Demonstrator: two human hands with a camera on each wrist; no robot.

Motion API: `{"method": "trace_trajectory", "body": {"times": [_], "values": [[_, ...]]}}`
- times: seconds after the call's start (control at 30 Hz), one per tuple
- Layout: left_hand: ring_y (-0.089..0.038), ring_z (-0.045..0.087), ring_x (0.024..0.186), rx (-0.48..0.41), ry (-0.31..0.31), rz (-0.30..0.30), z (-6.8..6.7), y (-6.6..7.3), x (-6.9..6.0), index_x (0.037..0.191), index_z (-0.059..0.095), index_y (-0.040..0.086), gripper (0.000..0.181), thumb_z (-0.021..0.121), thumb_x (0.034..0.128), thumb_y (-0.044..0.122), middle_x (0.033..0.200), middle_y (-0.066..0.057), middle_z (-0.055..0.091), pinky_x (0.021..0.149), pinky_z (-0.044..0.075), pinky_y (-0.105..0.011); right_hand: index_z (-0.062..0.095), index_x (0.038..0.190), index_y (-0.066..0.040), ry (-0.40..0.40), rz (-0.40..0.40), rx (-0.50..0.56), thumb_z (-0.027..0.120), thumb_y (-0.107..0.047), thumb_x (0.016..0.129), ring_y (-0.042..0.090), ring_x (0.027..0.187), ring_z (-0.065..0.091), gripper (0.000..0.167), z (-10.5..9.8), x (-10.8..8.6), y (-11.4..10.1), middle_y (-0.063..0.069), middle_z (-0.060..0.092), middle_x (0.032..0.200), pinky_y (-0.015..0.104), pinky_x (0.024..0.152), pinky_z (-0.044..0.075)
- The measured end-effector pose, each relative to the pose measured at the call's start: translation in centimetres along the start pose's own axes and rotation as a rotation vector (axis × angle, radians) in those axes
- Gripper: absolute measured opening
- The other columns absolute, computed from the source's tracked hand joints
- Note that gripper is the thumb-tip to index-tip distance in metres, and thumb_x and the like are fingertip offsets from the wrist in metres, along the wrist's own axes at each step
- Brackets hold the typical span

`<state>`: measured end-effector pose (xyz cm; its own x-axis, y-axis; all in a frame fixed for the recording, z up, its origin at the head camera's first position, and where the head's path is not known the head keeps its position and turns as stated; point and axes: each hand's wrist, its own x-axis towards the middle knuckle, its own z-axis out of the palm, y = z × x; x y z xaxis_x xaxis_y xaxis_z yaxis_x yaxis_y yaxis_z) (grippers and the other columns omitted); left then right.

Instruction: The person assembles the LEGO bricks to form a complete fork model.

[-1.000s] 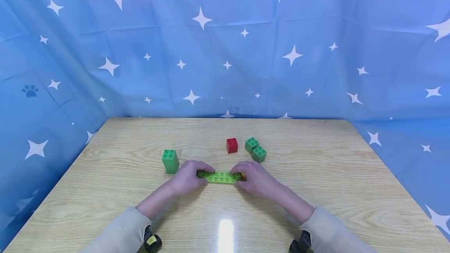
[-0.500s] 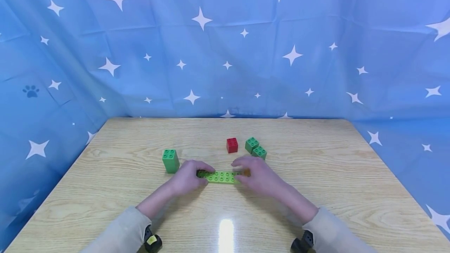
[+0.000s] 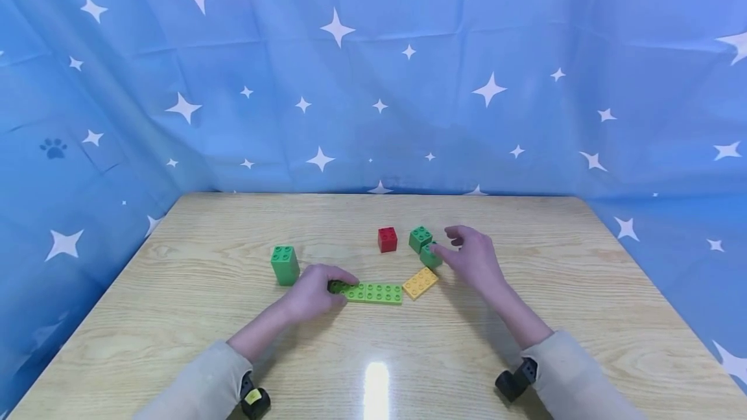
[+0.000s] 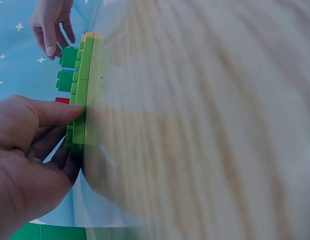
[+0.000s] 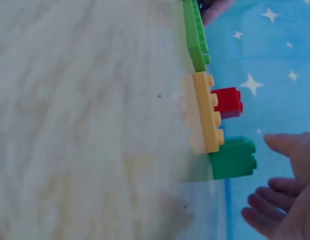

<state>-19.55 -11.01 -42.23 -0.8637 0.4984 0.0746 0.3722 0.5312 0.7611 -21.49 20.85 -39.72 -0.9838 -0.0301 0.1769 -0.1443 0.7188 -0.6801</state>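
Note:
My left hand [image 3: 310, 291] pinches the left end of a row of two light-green toy building bricks [image 3: 383, 293] lying end to end on the table. In the left wrist view, the thumb presses the near side of the row [image 4: 81, 95], and the fingers reach behind it. My right hand [image 3: 475, 258] hovers with thumb and fingers spread, holding nothing, beside a green brick [image 3: 430, 256]. A second green brick [image 3: 419, 238] sits just behind that one. At the row's right end lies a flat yellow-orange brick [image 3: 420, 282], set at an angle.
A red brick [image 3: 388, 240] stands behind the light-green row. To the left of my left hand is a tall green block [image 3: 284, 267]. The wooden table [image 3: 233, 225] ends at a blue star-patterned cloth [image 3: 373, 70].
My right hand has let go of the row's right end and moved right and away from me, to the green bricks. The yellow-orange brick is now uncovered. My left hand stays in place.

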Motion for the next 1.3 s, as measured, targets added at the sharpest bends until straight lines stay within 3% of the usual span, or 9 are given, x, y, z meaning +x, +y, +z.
{"method": "trace_trajectory", "body": {"times": [0.2,0.4,0.53,0.9,1.3], "values": [[-0.033,0.061,0.124,-0.008,-0.008,-0.004,0.0,-0.1,0.1,0.118,0.076,0.004,0.038,0.072,0.0834,-0.011,0.121,-0.010,0.073,0.106,0.047,-0.052,0.061,0.132,0.008,-0.061,0.032,-0.002,0.076,-0.031,0.094,0.038,0.109,0.065,0.057,0.7,0.2,0.4,0.025,0.067,0.123,0.049,0.086,0.057],[-0.033,0.060,0.125,-0.019,-0.009,-0.006,0.1,-0.1,0.2,0.118,0.076,0.005,0.038,0.072,0.0832,-0.011,0.121,-0.010,0.072,0.106,0.047,-0.052,0.068,0.121,0.006,-0.061,0.012,-0.010,0.079,-0.023,0.090,0.028,0.094,0.067,0.044,1.0,0.3,0.6,0.017,0.072,0.107,0.037,0.072,0.056],[-0.034,0.060,0.125,-0.028,-0.006,-0.015,0.1,-0.1,0.2,0.118,0.076,0.005,0.039,0.072,0.0825,-0.011,0.121,-0.010,0.072,0.106,0.046,-0.053,0.068,0.120,0.007,-0.063,-0.018,0.004,0.078,-0.017,0.091,0.027,0.091,0.068,0.038,1.2,0.3,0.7,0.016,0.072,0.104,0.036,0.069,0.056],[-0.034,0.061,0.124,-0.037,-0.002,-0.023,0.0,-0.2,0.1,0.116,0.077,0.005,0.038,0.073,0.0816,-0.011,0.121,-0.010,0.073,0.106,0.047,-0.052,0.065,0.128,0.005,-0.055,-0.081,0.117,0.076,-0.008,0.092,0.034,0.103,0.071,0.041,1.2,-0.8,-0.4,0.020,0.071,0.116,0.044,0.087,0.060],[-0.035,0.061,0.124,-0.037,-0.002,-0.014,-0.1,-0.2,0.1,0.116,0.076,0.004,0.040,0.072,0.0799,-0.012,0.120,-0.010,0.073,0.106,0.047,-0.052,0.069,0.121,0.005,-0.236,-0.204,0.285,0.077,0.003,0.087,0.031,0.105,0.070,0.035,2.9,-3.0,-1.7,0.015,0.071,0.117,0.034,0.090,0.058]]}}
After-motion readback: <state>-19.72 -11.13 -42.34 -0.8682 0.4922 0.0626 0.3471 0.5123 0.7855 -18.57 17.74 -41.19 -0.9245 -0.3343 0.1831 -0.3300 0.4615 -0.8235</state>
